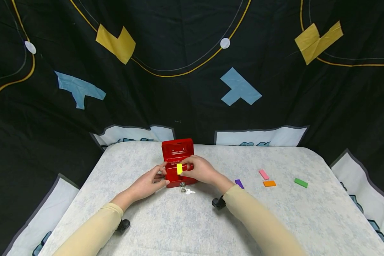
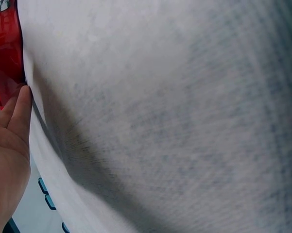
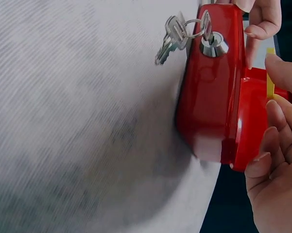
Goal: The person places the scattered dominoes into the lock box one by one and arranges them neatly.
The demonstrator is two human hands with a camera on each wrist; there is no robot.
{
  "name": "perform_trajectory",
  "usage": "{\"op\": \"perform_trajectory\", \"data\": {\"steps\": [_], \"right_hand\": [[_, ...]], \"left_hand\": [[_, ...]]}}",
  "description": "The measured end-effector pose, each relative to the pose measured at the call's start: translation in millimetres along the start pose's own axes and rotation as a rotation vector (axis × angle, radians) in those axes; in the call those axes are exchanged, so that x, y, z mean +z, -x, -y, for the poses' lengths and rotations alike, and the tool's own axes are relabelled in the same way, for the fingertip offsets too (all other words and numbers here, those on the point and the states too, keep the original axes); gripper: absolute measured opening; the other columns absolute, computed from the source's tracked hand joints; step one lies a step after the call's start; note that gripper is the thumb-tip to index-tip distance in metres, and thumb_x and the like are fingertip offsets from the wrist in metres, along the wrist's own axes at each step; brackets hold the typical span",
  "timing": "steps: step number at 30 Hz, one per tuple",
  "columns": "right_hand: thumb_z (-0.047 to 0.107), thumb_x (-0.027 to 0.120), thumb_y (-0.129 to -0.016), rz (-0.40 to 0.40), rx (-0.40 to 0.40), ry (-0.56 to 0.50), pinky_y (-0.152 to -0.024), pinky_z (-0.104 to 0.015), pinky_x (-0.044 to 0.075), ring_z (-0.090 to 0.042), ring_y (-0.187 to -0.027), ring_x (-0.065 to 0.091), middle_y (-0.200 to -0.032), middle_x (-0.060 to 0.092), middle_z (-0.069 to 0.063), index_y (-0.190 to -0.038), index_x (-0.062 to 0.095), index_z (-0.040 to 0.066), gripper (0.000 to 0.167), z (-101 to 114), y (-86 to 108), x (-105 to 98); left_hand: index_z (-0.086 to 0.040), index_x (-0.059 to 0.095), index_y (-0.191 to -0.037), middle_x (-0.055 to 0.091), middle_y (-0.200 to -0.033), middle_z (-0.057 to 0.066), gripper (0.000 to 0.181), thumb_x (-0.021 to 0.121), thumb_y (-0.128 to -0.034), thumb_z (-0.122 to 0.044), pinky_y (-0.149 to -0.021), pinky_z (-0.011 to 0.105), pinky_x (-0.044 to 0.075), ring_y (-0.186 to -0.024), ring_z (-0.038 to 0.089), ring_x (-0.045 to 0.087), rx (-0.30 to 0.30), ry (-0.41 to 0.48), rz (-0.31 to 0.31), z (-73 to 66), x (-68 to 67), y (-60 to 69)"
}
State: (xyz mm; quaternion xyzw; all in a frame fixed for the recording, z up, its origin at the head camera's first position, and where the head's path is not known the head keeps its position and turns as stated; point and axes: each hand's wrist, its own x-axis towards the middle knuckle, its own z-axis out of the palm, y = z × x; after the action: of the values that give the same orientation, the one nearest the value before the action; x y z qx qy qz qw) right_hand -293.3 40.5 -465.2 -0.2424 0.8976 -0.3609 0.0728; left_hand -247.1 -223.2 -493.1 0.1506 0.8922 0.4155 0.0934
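At the far middle of a pale, mottled, woven-looking surface [image 1: 166,227] stands a glossy red rectangular box [image 3: 206,102] with rounded edges, its red lid [image 1: 178,149] raised at the back. Over the open top, a flat yellow rectangular block [image 1: 179,169] is pinched between the thumb and fingers of the right hand [image 1: 198,169]. The left hand [image 1: 148,182] rests at the box's left side, its thumb and fingers apart and not gripping the block.

To the right of the box lie four small, flat, oblong blocks: purple [image 1: 239,184], close to the right sleeve; pink [image 1: 264,174] and orange [image 1: 269,183], near each other; and green [image 1: 301,182], farther off. Only the head view takes in these four and the upright inside of the lid.

The right wrist view shows the yellow block edge-on as a thin strip, and clearly presents a shiny round metal lock [image 3: 214,46] with silvery keys [image 3: 175,34] on a ring, one in the keyhole. The left wrist view shows no block, but fingertips against a lower corner of the red box.
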Motion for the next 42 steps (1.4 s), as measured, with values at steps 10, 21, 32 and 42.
{"op": "perform_trajectory", "data": {"steps": [10,21,32,42], "right_hand": [[0.033,0.084,-0.087,0.003,-0.016,0.038,-0.059,-0.026,0.041,-0.013,-0.072,0.051,-0.079,0.056,0.002,-0.122,0.071,0.015,0.042,9.4,-17.7,13.9],[0.032,0.084,-0.086,0.044,0.006,0.094,-0.061,-0.027,0.044,-0.012,-0.07,0.052,-0.075,0.059,0.005,-0.115,0.074,0.013,0.036,10.7,-28.3,29.9],[0.031,0.082,-0.087,0.096,0.046,0.181,-0.084,-0.032,0.054,-0.01,-0.086,0.06,-0.105,0.073,0.006,-0.116,0.076,0.014,0.034,17.7,-34.4,37.9],[0.031,0.082,-0.087,0.11,0.075,0.212,-0.081,-0.029,0.054,-0.011,-0.087,0.06,-0.106,0.072,0.006,-0.116,0.075,0.014,0.035,22.4,-36.2,42.5]], "left_hand": [[-0.015,0.053,-0.118,0.029,-0.166,-0.001,0.036,0.071,-0.0974,-0.039,-0.106,0.043,0.049,-0.127,0.022,0.06,0.021,-0.006,0.01,0.3,-0.8,0.5],[-0.018,0.054,-0.115,0.029,-0.166,0.002,0.031,0.072,-0.0973,-0.035,-0.107,0.046,0.048,-0.126,0.024,0.06,0.033,0.031,0.002,0.1,0.5,2.0],[-0.016,0.054,-0.116,0.028,-0.167,0.003,0.034,0.073,-0.0969,-0.036,-0.106,0.047,0.049,-0.127,0.025,0.06,0.027,0.044,0.007,-1.3,-0.5,2.4],[-0.015,0.054,-0.116,0.028,-0.167,0.003,0.034,0.073,-0.0971,-0.036,-0.107,0.047,0.048,-0.126,0.023,0.06,0.031,0.034,0.004,-0.8,-0.7,2.4]]}}
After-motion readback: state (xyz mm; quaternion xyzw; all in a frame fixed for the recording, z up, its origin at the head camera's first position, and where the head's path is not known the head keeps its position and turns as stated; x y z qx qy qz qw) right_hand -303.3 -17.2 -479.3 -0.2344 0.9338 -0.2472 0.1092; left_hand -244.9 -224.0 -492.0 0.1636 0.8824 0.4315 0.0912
